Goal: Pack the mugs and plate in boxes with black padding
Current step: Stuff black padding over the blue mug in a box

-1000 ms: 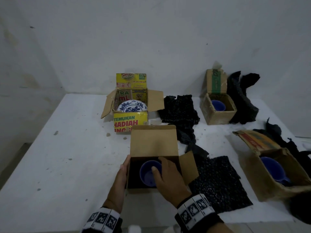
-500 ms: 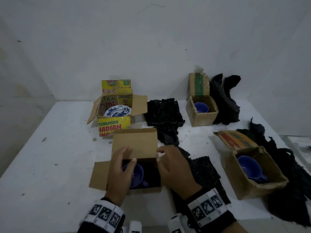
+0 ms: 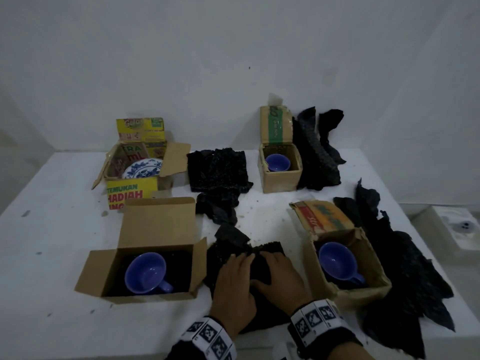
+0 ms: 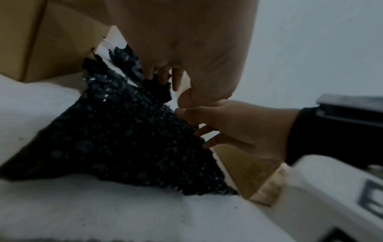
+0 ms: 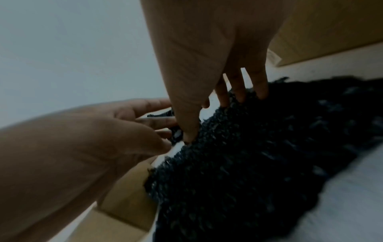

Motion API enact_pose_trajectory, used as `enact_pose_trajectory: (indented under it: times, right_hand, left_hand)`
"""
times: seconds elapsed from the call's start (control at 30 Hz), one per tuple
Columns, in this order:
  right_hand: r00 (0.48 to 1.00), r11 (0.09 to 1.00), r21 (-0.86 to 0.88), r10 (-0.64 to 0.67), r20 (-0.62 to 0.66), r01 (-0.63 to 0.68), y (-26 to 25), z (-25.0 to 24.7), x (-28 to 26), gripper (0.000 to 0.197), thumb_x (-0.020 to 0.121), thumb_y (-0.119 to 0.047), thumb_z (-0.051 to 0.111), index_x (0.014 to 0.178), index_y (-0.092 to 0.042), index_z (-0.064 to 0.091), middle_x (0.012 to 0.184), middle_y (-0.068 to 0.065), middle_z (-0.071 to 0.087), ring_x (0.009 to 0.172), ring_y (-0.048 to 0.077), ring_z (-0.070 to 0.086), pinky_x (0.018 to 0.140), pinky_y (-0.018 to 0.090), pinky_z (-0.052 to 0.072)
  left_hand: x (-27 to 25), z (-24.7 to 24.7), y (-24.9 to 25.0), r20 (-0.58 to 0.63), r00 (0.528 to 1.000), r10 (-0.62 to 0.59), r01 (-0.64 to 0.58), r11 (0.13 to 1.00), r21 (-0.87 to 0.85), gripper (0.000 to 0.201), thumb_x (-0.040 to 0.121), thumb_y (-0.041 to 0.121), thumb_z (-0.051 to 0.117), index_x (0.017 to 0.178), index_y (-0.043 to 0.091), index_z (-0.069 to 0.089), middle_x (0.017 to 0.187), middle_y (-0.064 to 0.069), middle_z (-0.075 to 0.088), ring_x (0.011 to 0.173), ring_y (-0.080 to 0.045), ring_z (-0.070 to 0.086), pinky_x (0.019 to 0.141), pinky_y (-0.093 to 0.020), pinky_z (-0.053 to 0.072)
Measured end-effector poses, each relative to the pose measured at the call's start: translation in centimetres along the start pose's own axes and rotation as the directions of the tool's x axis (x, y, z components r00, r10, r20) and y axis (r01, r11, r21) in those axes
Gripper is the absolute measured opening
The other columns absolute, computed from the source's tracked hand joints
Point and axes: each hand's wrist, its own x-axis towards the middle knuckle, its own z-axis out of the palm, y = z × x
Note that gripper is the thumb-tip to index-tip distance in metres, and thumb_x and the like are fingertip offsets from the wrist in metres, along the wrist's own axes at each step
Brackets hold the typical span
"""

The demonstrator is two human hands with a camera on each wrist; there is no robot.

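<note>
A sheet of black padding point(image 3: 268, 249) lies at the table's front between two open cardboard boxes. Both hands are on it: my left hand point(image 3: 242, 258) and my right hand point(image 3: 265, 266) pinch its bunched far edge, thumbs close together. In the left wrist view the right hand point(image 4: 189, 122) has its thumb above the padding point(image 4: 116, 134) and its fingers below. The front left box point(image 3: 155, 224) holds a blue mug point(image 3: 145, 272) on black lining. Other blue mugs sit in the front right box point(image 3: 337, 261) and the back right box point(image 3: 277, 162). A blue-and-white plate point(image 3: 142, 168) leans in the yellow box point(image 3: 132, 192).
More black padding lies in the table's middle point(image 3: 217, 172), behind the back right box point(image 3: 318, 152) and along the right edge point(image 3: 405, 268). All box flaps stand open. The white wall is close behind, and the table point(image 3: 52, 229) ends just in front of my wrists.
Both hands have left the front left box and moved right onto the black padding sheet. That box now stands with its side flaps spread and the mug uncovered.
</note>
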Motion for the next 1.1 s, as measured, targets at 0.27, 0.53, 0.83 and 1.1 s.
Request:
enact_pose_trajectory:
  times: [0.27,0.53,0.83,1.1]
  right_hand:
    - [0.996,0.99,-0.127,-0.075,-0.047,0.069,1.4,3.0,-0.3,0.051,0.078,-0.047,0.057,0.124,-0.024,0.06,0.132,0.014,0.05,0.121,0.036,0.047,0.096,0.046,0.044]
    - [0.979,0.99,0.124,-0.034,-0.199,0.059,0.9,0.5,-0.5,0.024,0.089,-0.025,0.05,0.11,-0.019,0.06,0.126,0.001,0.048,0.112,0.02,0.049,0.089,0.03,0.046]
    - [0.922,0.899,0.371,-0.083,-0.378,0.233,-1.2,-5.9,-2.0,0.012,0.08,-0.007,0.056,0.085,-0.016,0.051,0.079,0.001,0.056,0.072,0.016,0.054,0.066,0.034,0.047]
    - [0.768,0.708,0.466,-0.169,-0.618,0.53,-5.0,-11.2,-2.7,0.013,0.077,-0.004,0.052,0.085,-0.015,0.053,0.081,-0.007,0.056,0.077,0.002,0.053,0.067,0.011,0.041]
  left_hand:
    - [1.4,1.4,-1.3,0.002,0.985,-0.173,0.163,0.932,0.323,0.066,0.085,0.021,0.044,0.146,0.025,0.018,0.15,-0.001,0.026,0.143,-0.025,0.012,0.114,-0.039,0.016]
    - [1.6,1.9,-1.1,-0.188,0.982,-0.002,0.048,0.969,0.242,0.05,0.057,0.02,0.054,0.107,0.024,0.061,0.115,-0.001,0.061,0.108,-0.027,0.059,0.078,-0.042,0.048]
    - [2.2,-2.2,2.5,-0.344,0.929,0.14,-0.118,0.99,0.084,0.017,0.082,0.03,0.044,0.093,0.024,0.054,0.081,0.006,0.061,0.073,-0.018,0.057,0.067,-0.031,0.042]
    - [1.7,-8.7,4.4,-0.415,0.876,0.246,-0.329,0.933,-0.143,0.029,0.084,0.029,0.064,0.104,0.025,0.043,0.089,0.008,0.06,0.081,-0.011,0.061,0.061,-0.027,0.045]
